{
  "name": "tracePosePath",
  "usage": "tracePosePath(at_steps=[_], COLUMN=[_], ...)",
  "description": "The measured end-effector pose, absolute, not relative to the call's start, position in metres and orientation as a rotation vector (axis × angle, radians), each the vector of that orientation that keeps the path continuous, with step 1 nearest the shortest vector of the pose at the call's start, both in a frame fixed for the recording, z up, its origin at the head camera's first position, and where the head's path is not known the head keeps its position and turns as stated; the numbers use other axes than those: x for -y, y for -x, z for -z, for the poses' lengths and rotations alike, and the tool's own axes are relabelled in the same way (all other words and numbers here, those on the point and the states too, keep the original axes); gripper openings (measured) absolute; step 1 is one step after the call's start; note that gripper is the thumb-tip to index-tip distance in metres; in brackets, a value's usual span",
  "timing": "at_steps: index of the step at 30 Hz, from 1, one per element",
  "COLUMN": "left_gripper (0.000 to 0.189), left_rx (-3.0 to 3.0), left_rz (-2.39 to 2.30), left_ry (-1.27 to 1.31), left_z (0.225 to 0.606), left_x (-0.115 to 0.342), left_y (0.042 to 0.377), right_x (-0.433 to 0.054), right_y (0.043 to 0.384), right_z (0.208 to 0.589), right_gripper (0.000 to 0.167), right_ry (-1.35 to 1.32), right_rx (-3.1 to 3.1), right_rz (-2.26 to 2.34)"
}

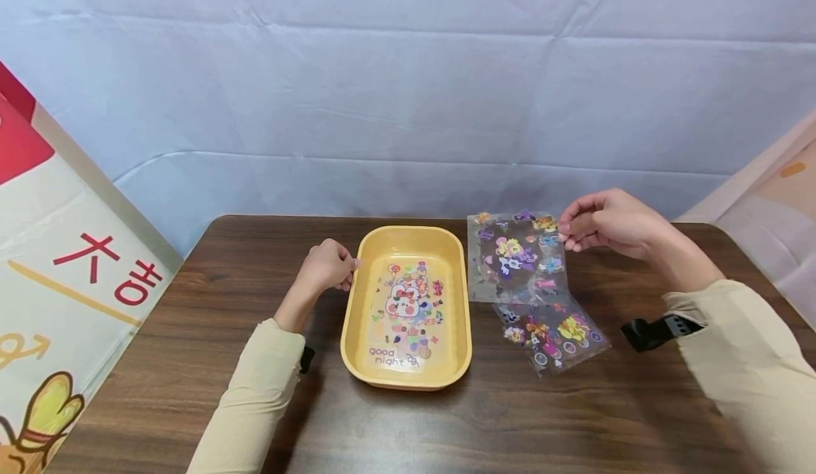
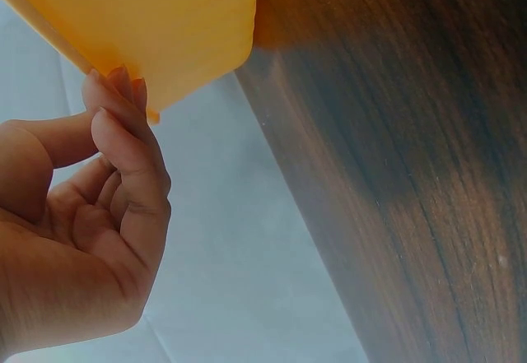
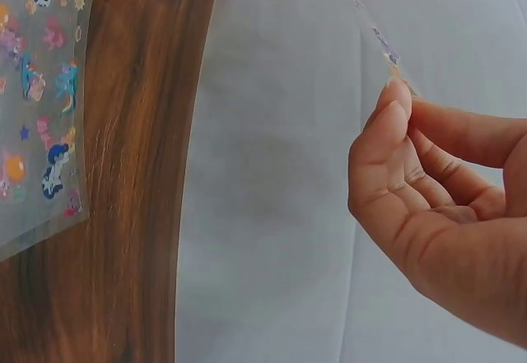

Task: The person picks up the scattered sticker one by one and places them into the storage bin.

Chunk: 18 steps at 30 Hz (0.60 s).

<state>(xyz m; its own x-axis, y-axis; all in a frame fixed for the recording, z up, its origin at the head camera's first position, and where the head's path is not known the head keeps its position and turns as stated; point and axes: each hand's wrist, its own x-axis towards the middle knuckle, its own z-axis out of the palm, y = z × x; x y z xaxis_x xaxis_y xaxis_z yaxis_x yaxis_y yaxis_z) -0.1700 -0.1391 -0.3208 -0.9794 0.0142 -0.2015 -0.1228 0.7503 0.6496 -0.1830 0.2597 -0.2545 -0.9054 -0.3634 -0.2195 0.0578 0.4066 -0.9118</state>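
Observation:
A yellow rectangular tray [image 1: 350, 360] sits on the table, and my left hand [image 1: 326, 265] pinches its left rim between thumb and fingers. Inside the tray lies a clear sticker sheet [image 1: 404, 307] with a white bunny and the words "good night". My right hand [image 1: 615, 224] pinches the upper right edge of another transparent sticker sheet [image 1: 513, 258] with purple and yellow pony figures. That sheet is raised, showing nearly edge-on in the right wrist view. Beneath its lower edge, a second pony sticker sheet [image 1: 561, 336] lies slanted on the table, its upper part overlapped.
The dark wood-grain table [image 1: 497, 424] ends at a far edge, with a pale cloth [image 1: 408, 105] hanging behind it. A printed white panel [image 1: 70, 247] with red characters stands at the left. A black strap [image 1: 659, 331] sticks out from the right sleeve.

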Motion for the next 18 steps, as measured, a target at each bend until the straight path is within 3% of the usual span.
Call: tracePosePath(at_steps=[18], left_gripper=[0.031], left_rx=[-2.751], left_rz=[-1.036], left_ry=[0.081], left_z=[0.32], left_x=[0.139], left_y=[0.17], right_x=[-0.233], right_y=[0.186], right_z=[0.26], right_gripper=[0.02], right_ry=[0.285], right_rx=[-2.234], right_rz=[1.544])
